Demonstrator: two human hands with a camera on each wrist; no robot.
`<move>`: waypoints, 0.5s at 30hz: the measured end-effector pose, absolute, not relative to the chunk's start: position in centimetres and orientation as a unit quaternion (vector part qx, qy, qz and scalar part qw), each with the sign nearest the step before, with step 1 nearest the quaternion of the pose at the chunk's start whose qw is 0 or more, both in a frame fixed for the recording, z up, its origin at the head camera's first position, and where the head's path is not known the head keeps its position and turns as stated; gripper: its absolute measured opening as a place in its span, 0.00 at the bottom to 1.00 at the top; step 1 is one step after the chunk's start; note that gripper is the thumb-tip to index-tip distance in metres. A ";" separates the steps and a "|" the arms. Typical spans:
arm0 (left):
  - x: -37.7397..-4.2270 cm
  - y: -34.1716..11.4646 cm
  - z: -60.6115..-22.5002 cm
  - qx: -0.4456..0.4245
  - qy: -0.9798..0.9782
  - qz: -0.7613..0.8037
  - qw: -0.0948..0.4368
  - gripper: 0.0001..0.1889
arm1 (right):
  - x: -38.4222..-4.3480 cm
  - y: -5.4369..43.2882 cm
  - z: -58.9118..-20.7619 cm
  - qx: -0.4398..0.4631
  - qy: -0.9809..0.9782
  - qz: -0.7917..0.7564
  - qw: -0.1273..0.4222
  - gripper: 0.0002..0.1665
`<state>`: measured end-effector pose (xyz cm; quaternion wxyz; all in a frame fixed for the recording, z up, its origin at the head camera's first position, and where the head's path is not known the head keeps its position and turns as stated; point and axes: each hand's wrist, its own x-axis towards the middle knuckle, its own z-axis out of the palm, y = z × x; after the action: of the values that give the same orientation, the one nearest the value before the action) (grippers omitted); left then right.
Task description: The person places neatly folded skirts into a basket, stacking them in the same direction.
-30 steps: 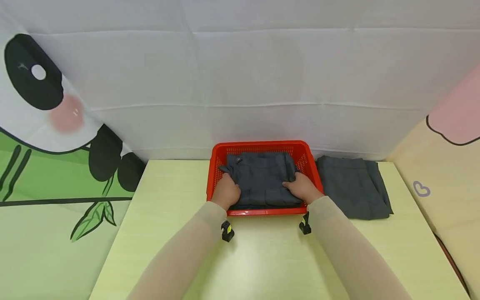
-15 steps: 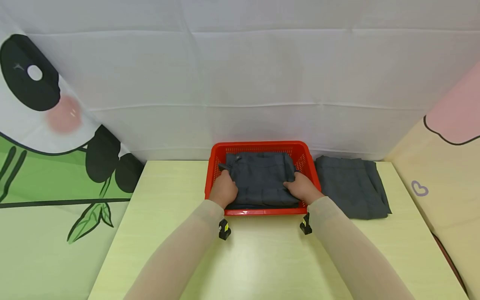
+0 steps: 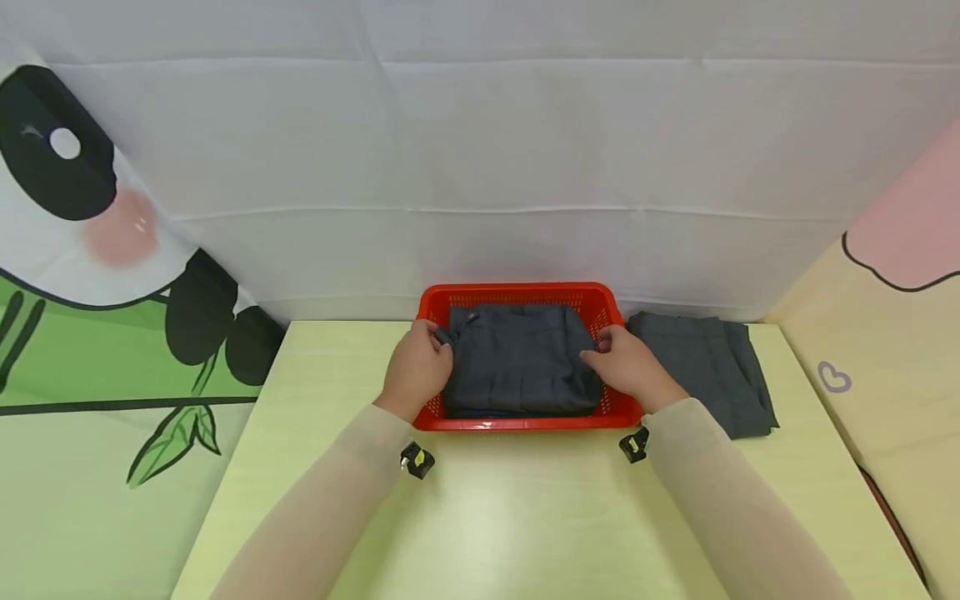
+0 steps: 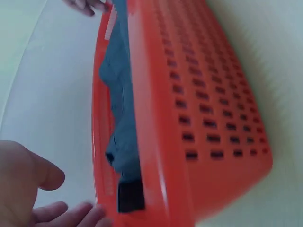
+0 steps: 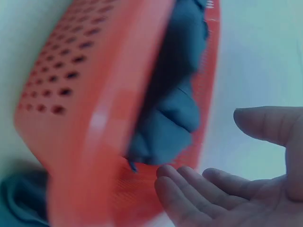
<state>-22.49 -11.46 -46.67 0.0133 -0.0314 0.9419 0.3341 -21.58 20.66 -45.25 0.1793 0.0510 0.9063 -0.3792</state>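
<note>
A folded dark grey garment (image 3: 521,358) lies inside the red plastic basket (image 3: 517,424). My left hand (image 3: 415,367) is over the basket's left rim, beside a corner of the garment. In the left wrist view its thumb stands apart from the fingers (image 4: 71,216), which reach to the rim. On the other side, my right hand (image 3: 630,367) hovers at the right rim. The right wrist view shows its palm bare, thumb spread and fingers (image 5: 189,194) extended close to the cloth. Neither hand grips anything.
Another folded dark grey garment (image 3: 720,367) lies on the pale yellow table (image 3: 517,517) right of the basket, partly behind my right hand and sleeve. A white cloth backdrop (image 3: 517,167) rises behind the table, with printed panels at both sides.
Both hands have let go of the garment's sides and moved outward, the left one to the left rim and the right one to the right rim. The garment stays in the basket.
</note>
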 end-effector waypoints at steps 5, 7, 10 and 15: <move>-23.0 -12.2 -47.4 -0.068 0.945 0.320 -0.017 0.27 | -20.8 21.9 -43.9 0.055 0.909 -0.378 0.169 0.42; -23.1 -12.3 -48.1 -0.087 0.945 0.314 0.006 0.28 | -20.5 22.4 -43.6 0.058 0.908 -0.381 0.163 0.41; -23.4 -12.4 -49.2 -0.113 0.941 0.313 0.055 0.28 | -20.0 23.1 -43.4 0.063 0.902 -0.399 0.151 0.39; -23.6 -12.8 -50.5 -0.133 0.940 0.301 0.091 0.26 | -19.3 24.3 -43.7 0.072 0.877 -0.457 0.129 0.37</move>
<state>-23.57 -12.84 -50.47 0.0907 -0.1328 0.9398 0.3014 -19.35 24.30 -43.65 0.1295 0.0721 0.8769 -0.4573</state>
